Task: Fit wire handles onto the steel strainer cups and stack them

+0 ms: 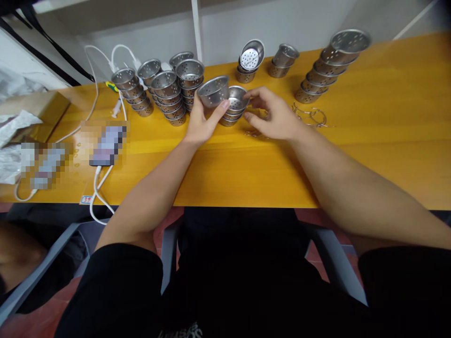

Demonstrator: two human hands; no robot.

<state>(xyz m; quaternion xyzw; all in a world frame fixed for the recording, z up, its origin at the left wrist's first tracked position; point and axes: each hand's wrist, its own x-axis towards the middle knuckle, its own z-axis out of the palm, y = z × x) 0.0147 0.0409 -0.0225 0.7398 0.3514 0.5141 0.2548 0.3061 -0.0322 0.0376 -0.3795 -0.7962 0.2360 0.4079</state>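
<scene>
My left hand [204, 122] grips a perforated metal cup [214, 92], thumb on its near side, and holds it tilted. Just right of that cup stands a short stack of similar metal cups [235, 105] on the table. My right hand [269, 112] is at the right side of this stack, thumb and fingers apart; its fingertips are close to the top rim, and I cannot tell if they touch. Some thin bent wire pieces [312, 117] lie under and beyond my right hand, partly hidden by it.
Several stacks of perforated cups [165, 91] stand at the left back. Two small piles [252, 61] sit near the wall, and a tall leaning stack [326, 68] is at right. A phone [108, 145] with a white cable [95, 188] and a cardboard box [45, 112] are at left.
</scene>
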